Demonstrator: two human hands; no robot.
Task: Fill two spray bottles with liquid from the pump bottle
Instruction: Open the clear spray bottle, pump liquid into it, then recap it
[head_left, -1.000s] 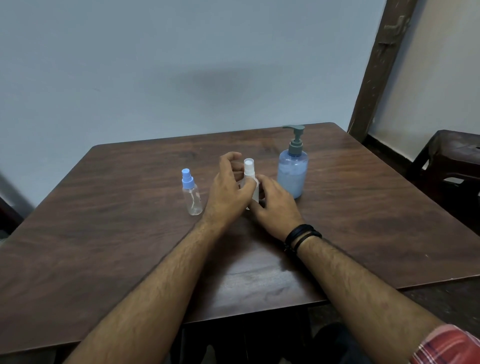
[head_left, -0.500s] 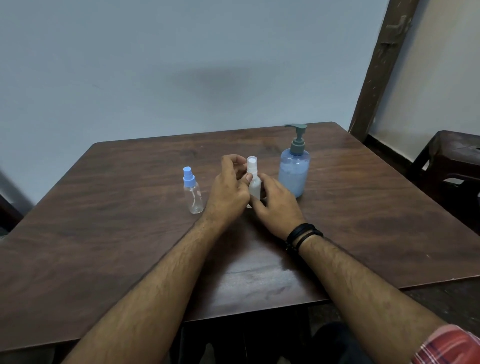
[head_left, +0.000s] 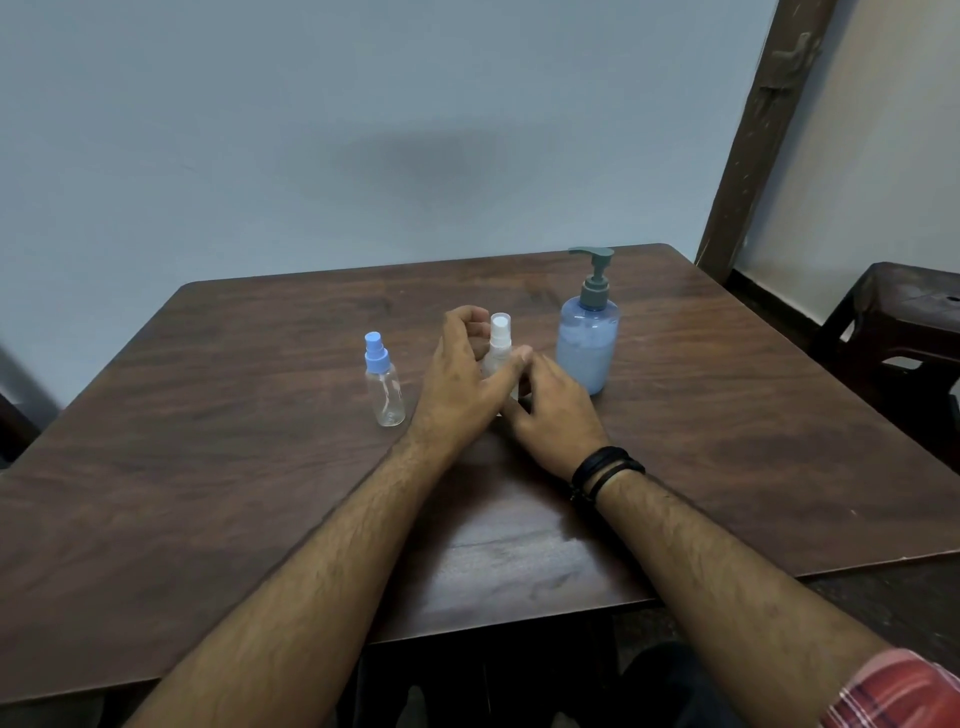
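Note:
A small spray bottle with a white cap (head_left: 500, 339) stands upright in the middle of the wooden table (head_left: 208, 467). My left hand (head_left: 462, 384) wraps its body from the left, thumb across the front. My right hand (head_left: 553, 410) touches the bottle's lower part from the right; its fingers are largely hidden behind the left thumb. Left of the hands a clear spray bottle with a blue cap (head_left: 383, 380) stands alone. The blue pump bottle (head_left: 588, 332) with a grey pump head stands just right of the hands, partly filled with pale liquid.
A dark wooden stool (head_left: 904, 332) sits off the table's right side. A plain wall runs behind the table's far edge, with a brown door frame (head_left: 753, 130) at the right.
Both hands have stayed around the white-capped bottle; the left thumb has moved across its front. The view has drifted slightly.

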